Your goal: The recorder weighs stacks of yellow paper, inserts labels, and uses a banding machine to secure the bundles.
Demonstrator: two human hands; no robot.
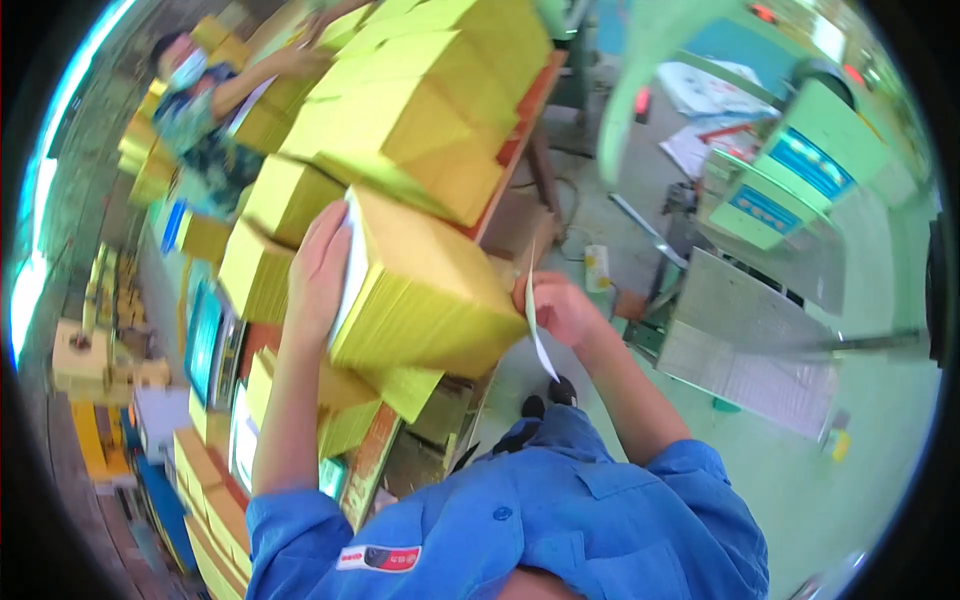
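A thick block of stacked yellow paper [430,285] is in front of me, tilted, with its many layers showing along the near side. My left hand [322,262] is closed against its left end, fingers pressed over a white sheet [347,275] there. At the right end of the block, my right hand [562,305] is closed with its fingers curled. It pinches a thin white sheet of paper [537,330] that hangs down beside the block. Part of the right fingers is hidden behind that sheet. Below the block, a loose yellow piece [405,392] sticks out over the table edge.
Large rows of yellow paper stacks [410,110] fill the far table, with more stacks [255,270] at the left. Another person [205,110] in a mask reaches toward the far stacks. At the right stand a pale green machine [790,170] and a grey metal plate [750,340].
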